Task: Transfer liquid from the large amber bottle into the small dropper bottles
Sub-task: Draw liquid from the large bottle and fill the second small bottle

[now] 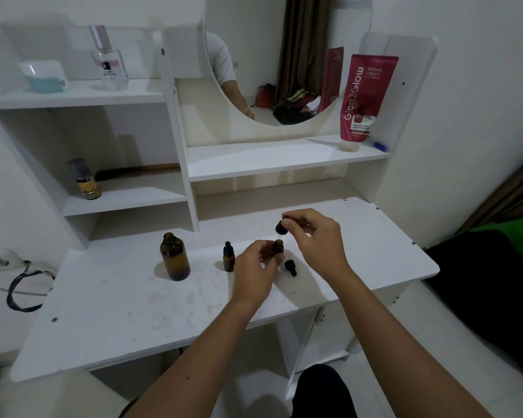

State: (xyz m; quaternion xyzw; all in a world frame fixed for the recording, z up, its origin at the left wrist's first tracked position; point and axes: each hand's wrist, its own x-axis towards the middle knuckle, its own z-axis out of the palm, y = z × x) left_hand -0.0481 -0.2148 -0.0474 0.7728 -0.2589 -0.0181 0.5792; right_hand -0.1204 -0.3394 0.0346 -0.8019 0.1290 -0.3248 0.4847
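Observation:
The large amber bottle [175,257] stands uncapped on the white table [133,312], left of centre. To its right stands a small amber dropper bottle [228,257] with its black dropper cap on. My left hand [254,271] grips a second small dropper bottle [278,247], which is open at the top. My right hand [316,236] pinches a black dropper [280,227] by its bulb, its tip just above that open bottle's mouth. Another black dropper cap [290,267] lies on the table beside my left hand.
Behind the table rise white shelves with a round mirror [287,55], a red tube [363,98], a perfume bottle [107,61], a small yellow-labelled bottle [86,182] and a comb [136,173]. A black cable [21,285] hangs at the left. Dark and green fabric [495,236] lies at the right.

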